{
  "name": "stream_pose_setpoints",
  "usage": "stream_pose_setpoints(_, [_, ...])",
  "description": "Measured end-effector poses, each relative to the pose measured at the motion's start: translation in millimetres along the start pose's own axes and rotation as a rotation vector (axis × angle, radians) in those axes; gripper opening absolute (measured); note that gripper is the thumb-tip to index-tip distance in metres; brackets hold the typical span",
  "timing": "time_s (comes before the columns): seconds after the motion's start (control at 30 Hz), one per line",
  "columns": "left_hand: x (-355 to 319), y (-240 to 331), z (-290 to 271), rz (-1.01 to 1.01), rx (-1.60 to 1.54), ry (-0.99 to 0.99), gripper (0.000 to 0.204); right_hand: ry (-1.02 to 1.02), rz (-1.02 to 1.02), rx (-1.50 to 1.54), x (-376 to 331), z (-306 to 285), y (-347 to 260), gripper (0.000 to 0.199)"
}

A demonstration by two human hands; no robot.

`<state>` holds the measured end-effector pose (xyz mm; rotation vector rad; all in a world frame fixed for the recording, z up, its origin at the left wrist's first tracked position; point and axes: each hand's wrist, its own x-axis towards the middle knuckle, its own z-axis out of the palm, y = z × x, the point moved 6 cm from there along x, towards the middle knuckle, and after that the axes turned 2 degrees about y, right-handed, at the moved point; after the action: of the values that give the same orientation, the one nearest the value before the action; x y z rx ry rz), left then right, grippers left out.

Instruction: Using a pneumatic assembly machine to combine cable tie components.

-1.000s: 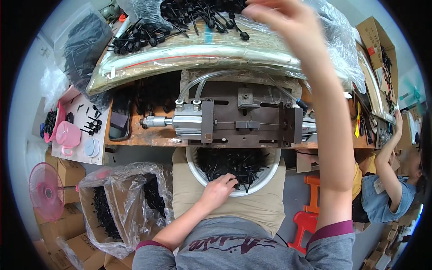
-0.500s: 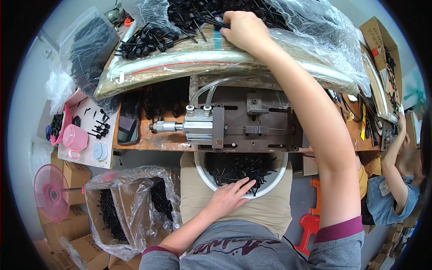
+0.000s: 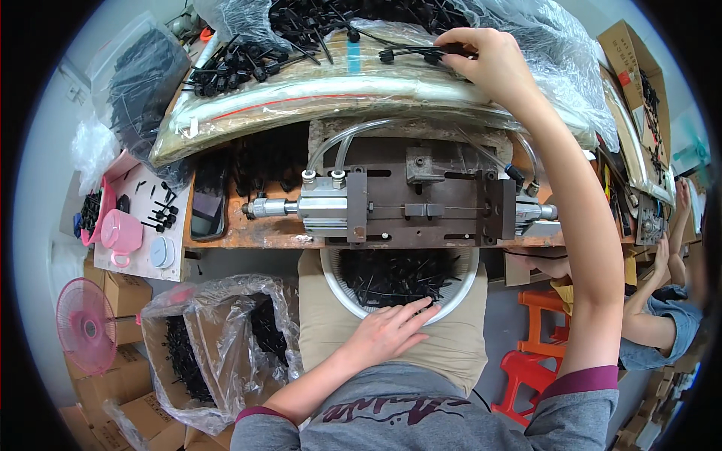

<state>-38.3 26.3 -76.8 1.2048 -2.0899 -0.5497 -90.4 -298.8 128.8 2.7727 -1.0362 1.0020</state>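
Observation:
Between the thumb and fingers of my right hand [image 3: 490,66] are a few thin black plastic stems [image 3: 410,52] with knobbed ends, held above the plastic-wrapped box edge. My left hand [image 3: 387,331] lies with fingers stretched out over the near rim of a white basket [image 3: 328,289] on my lap. Many black stemmed parts [image 3: 398,274] fill the basket. A heap of similar black parts [image 3: 241,64] lies at the back left. Between my hands is a metal fixture [image 3: 391,199] with a pneumatic cylinder [image 3: 325,207] at its left and another cylinder [image 3: 535,213] at its right.
Clear air hoses [image 3: 338,139] arch over the fixture. On the left stand a phone [image 3: 208,210], a pink mug [image 3: 122,231] and a pink fan [image 3: 86,325]. A plastic-lined carton [image 3: 218,346] is on the floor. Red stools [image 3: 526,379] and a co-worker's arms [image 3: 654,301] are at right.
My right hand has moved right and slightly toward me from the heap, carrying black stems. My left hand stays at the basket rim. The co-worker's arms have shifted.

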Motion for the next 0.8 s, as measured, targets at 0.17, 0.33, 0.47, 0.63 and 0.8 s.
stream_pose_setpoints(0.17, [13.6, 12.1, -25.8, 0.028, -0.028, 0.087, 0.059, 0.055, 0.05, -0.027, -14.0, -18.1, -7.0, 0.025])
stream_pose_setpoints(0.33, [37.8, 23.7, -61.3, 0.106, -0.039, 0.223, 0.053, 0.108, 0.187, 0.377, -21.5, -36.2, 13.2, 0.03])
stream_pose_setpoints(0.47, [54.2, 18.0, -102.3, 0.114, -0.169, 0.48, 0.041, 0.105, 0.268, 0.684, -31.8, -39.3, 2.0, 0.032])
stream_pose_setpoints(0.63, [83.4, -10.7, -135.9, -0.21, -0.732, 0.63, 0.05, 0.15, 0.31, 0.715, -57.9, -40.6, -15.0, 0.032])
stream_pose_setpoints(0.8, [113.1, -8.5, -153.3, -0.149, -0.775, 0.681, 0.056, 0.124, 0.324, 0.796, -64.1, -31.7, -13.5, 0.031])
